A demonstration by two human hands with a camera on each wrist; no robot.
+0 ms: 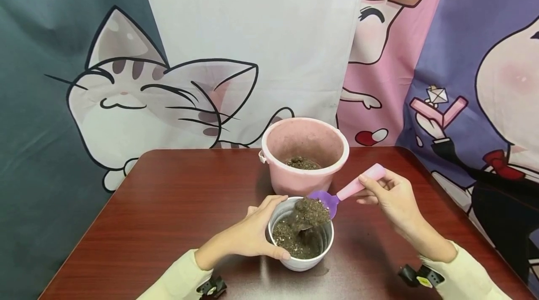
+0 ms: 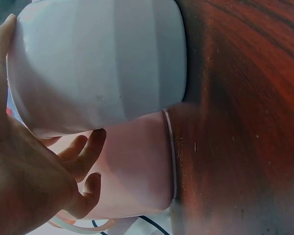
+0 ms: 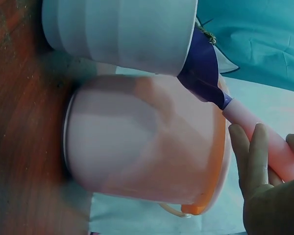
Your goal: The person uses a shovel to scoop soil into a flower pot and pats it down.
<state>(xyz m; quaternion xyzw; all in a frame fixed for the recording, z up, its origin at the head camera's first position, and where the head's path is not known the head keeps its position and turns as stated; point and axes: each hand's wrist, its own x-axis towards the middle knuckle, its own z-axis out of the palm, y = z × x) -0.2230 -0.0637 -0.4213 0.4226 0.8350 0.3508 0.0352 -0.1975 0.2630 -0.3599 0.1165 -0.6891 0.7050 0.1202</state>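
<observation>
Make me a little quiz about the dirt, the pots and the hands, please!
1. True or false: the left hand holds the white pot.
2. Which does the right hand grip? A) the pink bucket B) the scoop's pink handle C) nothing
3. Fill in: the purple scoop carries ____ over the white pot.

Key: 1 true. 2 B; the pink bucket stands untouched behind. 3 soil.

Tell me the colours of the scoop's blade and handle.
The scoop has a purple blade and a pink handle, clearest in the head view.
</observation>
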